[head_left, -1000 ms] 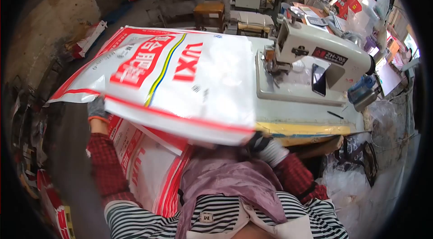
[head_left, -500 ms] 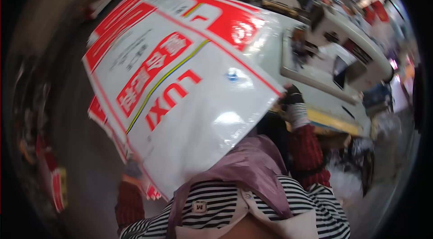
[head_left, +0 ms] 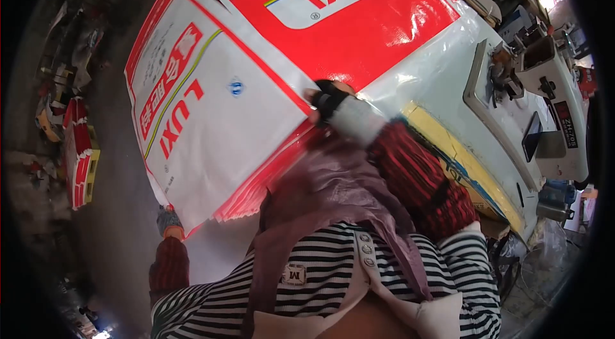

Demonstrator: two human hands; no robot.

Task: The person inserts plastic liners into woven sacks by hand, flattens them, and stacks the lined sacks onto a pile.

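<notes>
A flat white sack (head_left: 237,121) with red "LUXI" print hangs in front of me, lying partly over a pile of like sacks (head_left: 240,201) whose red edges show beneath it. My left hand (head_left: 170,218), in a grey glove, is closed on its lower left corner. At its right corner, my right hand (head_left: 333,99), wearing a dark fingerless glove, is closed with fingertips at the sack's edge. Just beyond that hand lies a red-and-white sack (head_left: 359,41) on the pale table. The apron in front of me is slightly smeared by motion.
A sewing machine (head_left: 557,96) stands on the pale table (head_left: 442,83) at right, with a dark phone (head_left: 532,134) beside it. Yellow edging (head_left: 448,147) runs along the table's near side. On the floor at left sits another red-and-white stack (head_left: 80,153).
Both hands have carried the white sack leftward across my view, the right hand moving away from the table edge. My view has turned, showing more of the red-and-white sack on the table.
</notes>
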